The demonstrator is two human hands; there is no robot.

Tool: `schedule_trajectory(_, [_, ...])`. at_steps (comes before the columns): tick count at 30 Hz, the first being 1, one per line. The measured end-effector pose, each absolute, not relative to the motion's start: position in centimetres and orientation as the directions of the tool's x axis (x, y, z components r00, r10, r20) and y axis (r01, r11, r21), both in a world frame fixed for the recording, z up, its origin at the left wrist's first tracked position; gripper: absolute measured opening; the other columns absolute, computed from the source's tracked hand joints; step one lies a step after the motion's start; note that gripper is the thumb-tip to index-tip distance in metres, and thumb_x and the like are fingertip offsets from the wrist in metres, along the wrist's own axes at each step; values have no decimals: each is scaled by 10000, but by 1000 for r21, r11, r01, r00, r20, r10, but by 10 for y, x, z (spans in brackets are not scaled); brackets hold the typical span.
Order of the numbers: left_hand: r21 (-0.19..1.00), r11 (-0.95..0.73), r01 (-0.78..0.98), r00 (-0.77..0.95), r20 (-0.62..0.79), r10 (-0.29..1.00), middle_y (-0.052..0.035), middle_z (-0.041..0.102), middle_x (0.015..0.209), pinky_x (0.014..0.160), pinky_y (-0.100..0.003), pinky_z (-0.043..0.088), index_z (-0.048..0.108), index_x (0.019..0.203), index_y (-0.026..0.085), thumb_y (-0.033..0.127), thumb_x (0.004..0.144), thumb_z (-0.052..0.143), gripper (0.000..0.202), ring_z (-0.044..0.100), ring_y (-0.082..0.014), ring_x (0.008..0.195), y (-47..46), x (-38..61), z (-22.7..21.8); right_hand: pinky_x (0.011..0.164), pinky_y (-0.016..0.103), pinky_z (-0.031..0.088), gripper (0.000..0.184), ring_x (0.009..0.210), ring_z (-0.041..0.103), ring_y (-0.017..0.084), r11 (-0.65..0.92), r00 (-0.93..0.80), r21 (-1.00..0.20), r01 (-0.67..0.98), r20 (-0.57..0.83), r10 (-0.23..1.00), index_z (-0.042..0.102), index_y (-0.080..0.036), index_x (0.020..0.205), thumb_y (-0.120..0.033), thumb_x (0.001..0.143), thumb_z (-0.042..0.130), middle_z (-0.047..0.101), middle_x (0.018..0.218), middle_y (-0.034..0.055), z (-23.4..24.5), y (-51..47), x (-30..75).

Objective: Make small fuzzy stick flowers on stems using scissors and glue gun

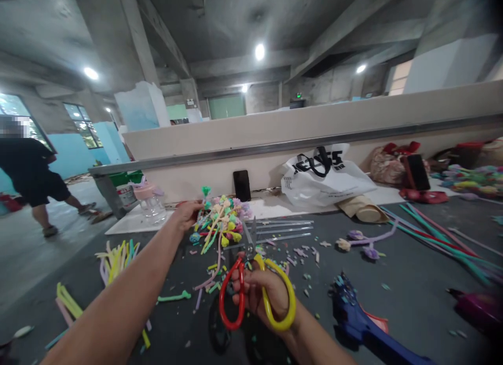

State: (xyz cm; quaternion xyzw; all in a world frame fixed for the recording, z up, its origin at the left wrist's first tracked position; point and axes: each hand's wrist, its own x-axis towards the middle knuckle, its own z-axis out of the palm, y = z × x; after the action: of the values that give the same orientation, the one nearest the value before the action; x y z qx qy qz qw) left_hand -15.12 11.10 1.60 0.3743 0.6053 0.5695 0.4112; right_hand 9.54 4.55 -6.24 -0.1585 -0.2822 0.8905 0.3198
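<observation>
My right hand point(271, 290) is closed around a pair of scissors point(249, 244) with one red and one yellow handle loop. The blades point away from me, slightly apart, beside a pile of small colourful craft flowers point(223, 221). My left hand point(188, 216) reaches to the left edge of that pile, its fingers closed at the stem of a green craft flower point(206, 191). The fingertips are partly hidden among the flowers. Clear glue sticks point(283, 229) lie right of the pile, and cut scraps point(301, 252) are scattered around the scissors.
Coloured fuzzy stems point(120, 262) lie at left, with more stems point(436, 239) at right. A blue tool point(357, 318) lies front right. Along the back stand a clear jar point(152, 210), a phone point(241, 185) and a white bag point(326, 179). A person point(29, 168) is at far left.
</observation>
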Motion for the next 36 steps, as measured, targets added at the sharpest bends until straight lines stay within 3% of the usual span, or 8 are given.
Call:
schedule_trajectory(4, [978, 2, -209, -250, -56, 967, 18, 588, 675, 563, -201, 474, 579, 883, 159, 95, 759, 565, 140, 553, -75, 559, 68, -141, 26, 541, 248, 480, 296, 555, 578, 112, -613, -729, -605, -508, -77, 680, 585, -166, 850, -75, 569, 612, 641, 683, 2, -62, 46, 95])
schedule_trajectory(9, [926, 101, -364, -34, -122, 992, -9, 612, 662, 526, -205, 461, 596, 845, 137, 59, 640, 621, 220, 560, -87, 516, 18, -86, -13, 540, 222, 486, 122, 532, 566, 101, -596, -737, -642, -482, -71, 672, 628, -86, 705, -138, 596, 646, 622, 604, 30, -62, 45, 94])
schedule_trajectory(15, [835, 120, -538, 52, -110, 993, -22, 653, 700, 578, -242, 467, 625, 805, 151, 45, 609, 605, 224, 591, -118, 552, -10, -55, -49, 482, 195, 447, 162, 511, 569, 98, -508, -673, -685, -522, -36, 739, 637, -97, 696, -204, 602, 715, 646, 635, 32, -57, 40, 92])
schedule_trajectory(19, [815, 118, -568, 129, -53, 990, -40, 634, 674, 555, -250, 433, 629, 731, 129, 69, 605, 598, 143, 553, -109, 499, -16, -58, -51, 500, 219, 443, 186, 512, 571, 116, -468, -640, -719, -514, -41, 767, 624, -126, 715, -264, 631, 715, 639, 607, 20, -57, 38, 92])
schedule_trajectory(24, [829, 160, -536, 221, -45, 974, -23, 527, 492, 503, -234, 363, 606, 651, 102, 136, 623, 580, 51, 471, -96, 436, -17, -59, -53, 496, 238, 438, 226, 524, 569, 134, -416, -634, -765, -492, -13, 773, 609, -154, 795, -327, 673, 689, 625, 610, 15, -61, 37, 93])
schedule_trajectory(36, [765, 204, -611, 196, -103, 975, 2, 510, 523, 391, -189, 258, 584, 719, 121, 54, 551, 458, 221, 382, -51, 349, -12, -72, -64, 454, 234, 458, 376, 490, 507, 103, -361, -562, -798, -482, -34, 826, 545, -187, 981, -280, 658, 712, 565, 613, -33, -66, 36, 92])
